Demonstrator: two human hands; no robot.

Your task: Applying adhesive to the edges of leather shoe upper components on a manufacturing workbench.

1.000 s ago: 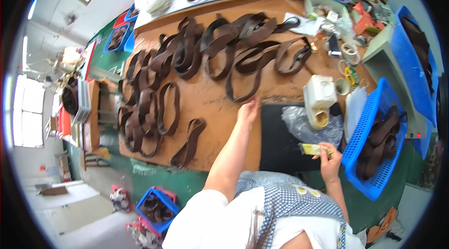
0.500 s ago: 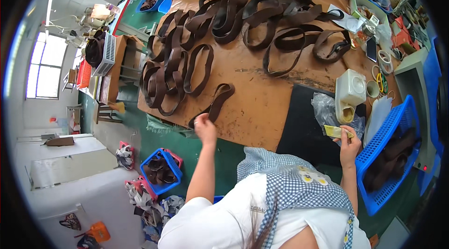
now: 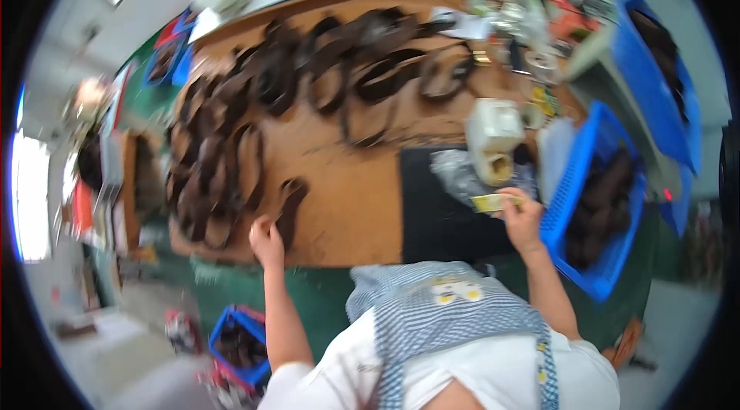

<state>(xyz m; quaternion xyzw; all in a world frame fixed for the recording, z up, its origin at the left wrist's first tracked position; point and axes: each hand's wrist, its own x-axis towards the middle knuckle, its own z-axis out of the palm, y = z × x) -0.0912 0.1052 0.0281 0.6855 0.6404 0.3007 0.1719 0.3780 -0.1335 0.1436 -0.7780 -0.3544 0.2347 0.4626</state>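
Brown strap loop point(image 3: 292, 206) on bench point(image 3: 351, 217), just right of left hand point(image 3: 267, 241). Hand curled narrow; grip too blurred to tell. Right hand point(image 3: 525, 223) pinches flat yellow piece point(image 3: 485, 203).

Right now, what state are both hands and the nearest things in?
Left hand: fingers bent beside a long brown strap; grip too blurred to tell.
Long brown strap: lying apart from the heaped brown loops.
Right hand: closed on a flat yellow piece.
Flat yellow piece: held, left end free.
Clear plastic sheet: crumpled.
Boxy white plastic container: mouth uncovered.
Blue perforated plastic basket: holding brown pieces.
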